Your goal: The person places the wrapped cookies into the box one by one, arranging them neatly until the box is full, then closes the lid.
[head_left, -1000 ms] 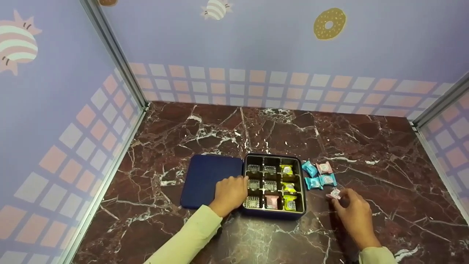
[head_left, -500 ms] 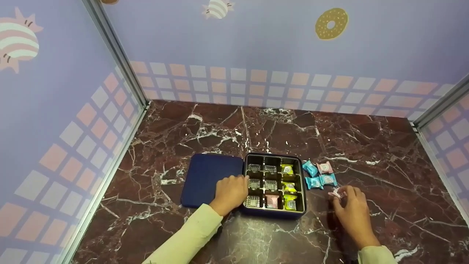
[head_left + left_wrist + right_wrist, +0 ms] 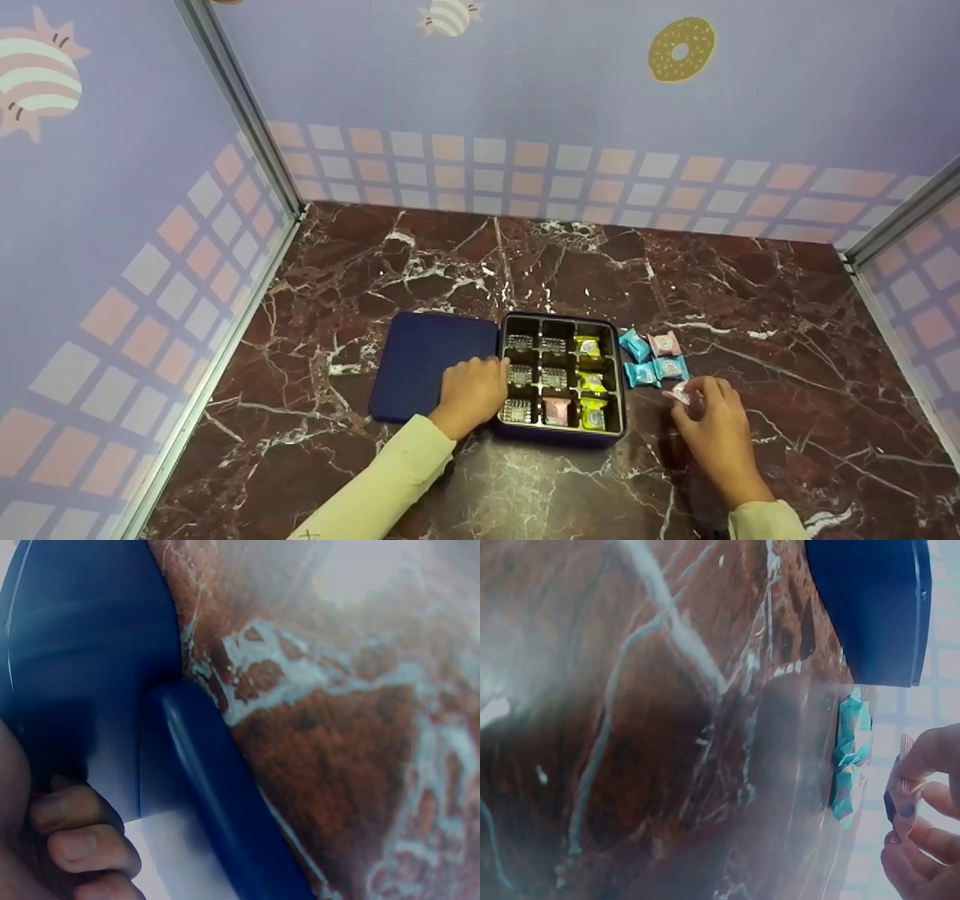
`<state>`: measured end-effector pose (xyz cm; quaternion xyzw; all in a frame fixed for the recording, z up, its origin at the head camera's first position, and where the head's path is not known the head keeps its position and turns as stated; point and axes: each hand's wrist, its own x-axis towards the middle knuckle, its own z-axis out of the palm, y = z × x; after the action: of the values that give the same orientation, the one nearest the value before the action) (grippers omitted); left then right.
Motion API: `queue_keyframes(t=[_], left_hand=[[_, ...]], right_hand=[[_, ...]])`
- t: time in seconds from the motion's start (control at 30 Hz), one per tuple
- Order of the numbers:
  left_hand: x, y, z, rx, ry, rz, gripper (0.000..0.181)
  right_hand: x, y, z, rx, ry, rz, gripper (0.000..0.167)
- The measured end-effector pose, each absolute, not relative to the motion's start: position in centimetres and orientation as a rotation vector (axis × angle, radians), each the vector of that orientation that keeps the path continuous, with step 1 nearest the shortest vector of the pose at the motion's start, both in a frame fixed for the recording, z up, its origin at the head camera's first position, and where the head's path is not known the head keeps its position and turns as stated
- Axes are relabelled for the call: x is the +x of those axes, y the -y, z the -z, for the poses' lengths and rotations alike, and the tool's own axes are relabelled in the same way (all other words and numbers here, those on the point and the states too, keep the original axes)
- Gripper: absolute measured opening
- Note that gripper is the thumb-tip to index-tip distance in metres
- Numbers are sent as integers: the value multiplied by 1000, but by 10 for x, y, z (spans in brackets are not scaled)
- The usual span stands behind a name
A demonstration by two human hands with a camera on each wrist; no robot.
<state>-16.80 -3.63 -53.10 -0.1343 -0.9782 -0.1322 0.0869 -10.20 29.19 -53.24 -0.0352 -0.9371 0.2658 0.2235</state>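
Observation:
A dark blue tin (image 3: 561,436) with a nine-compartment tray stands open. Its right column holds three yellow-wrapped pieces (image 3: 592,383); a pink one (image 3: 556,412) lies in the bottom middle compartment. My left hand (image 3: 472,394) rests at the tin's left edge, over the lid (image 3: 424,360), fingers curled on the edge; the left wrist view shows my left hand (image 3: 82,840) with bent fingers against the blue metal. To the right of the tin my right hand (image 3: 716,431) pinches a pink-wrapped piece (image 3: 681,393), also seen in the right wrist view (image 3: 904,802).
Between the tin and my right hand lie several wrapped pieces: blue ones (image 3: 634,345) and a pink one (image 3: 664,343). The marbled tabletop (image 3: 570,262) is bounded by patterned panels (image 3: 525,90) at the back and both sides.
My right hand keeps its pinch on the pink piece, which has turned and shifted slightly left toward the blue pieces. My left hand has stayed at the tin.

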Motion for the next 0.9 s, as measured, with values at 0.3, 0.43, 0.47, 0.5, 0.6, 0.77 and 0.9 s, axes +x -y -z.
queue_keyframes(t=[0.3,0.43,0.47,0.5,0.6,0.77,0.9], left_hand=[[-169,37,533,-393,2958,372,50],[-170,37,533,-390,2970,384,51],[-170,37,533,-389,2970,386,50],[-170,37,534,-389,2968,390,50],[-170,36,533,-391,2955,403,50],[-170,36,532,-399,2952,406,50],[-170,36,533,-386,2980,413,50]], right_hand=[[-107,-283,526,18,2515,-693,30],[-109,-278,522,43,2506,-699,31],[-109,-276,522,46,2507,-702,31],[-110,-275,521,49,2508,-702,30],[-114,-271,519,62,2503,-695,30],[-121,-261,516,118,2488,-702,30],[-123,-252,514,127,2530,-724,30]])
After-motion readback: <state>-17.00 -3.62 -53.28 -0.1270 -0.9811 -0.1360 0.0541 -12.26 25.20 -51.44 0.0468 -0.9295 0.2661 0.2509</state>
